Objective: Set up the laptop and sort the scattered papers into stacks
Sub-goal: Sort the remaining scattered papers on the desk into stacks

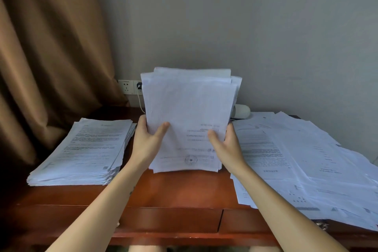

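Centre frame: thick, likely floppy and slippery white paper sheaf [188,112], gripped at lower side edges by left hand [146,142], right hand [226,146].

legible text: none | held papers [188,108]: print too blurred

Paper sheaf [189,108] upright mid-desk — neat stack [83,151] left, scattered papers [311,161] right.

Two hands showing, a left hand [146,141] and a right hand [227,146]. Three lots of paper: one upright bundle [188,106], one neat stack [81,153], one loose heap [306,161]. Two wall sockets [126,87], one cable [141,104], one curtain [51,57].
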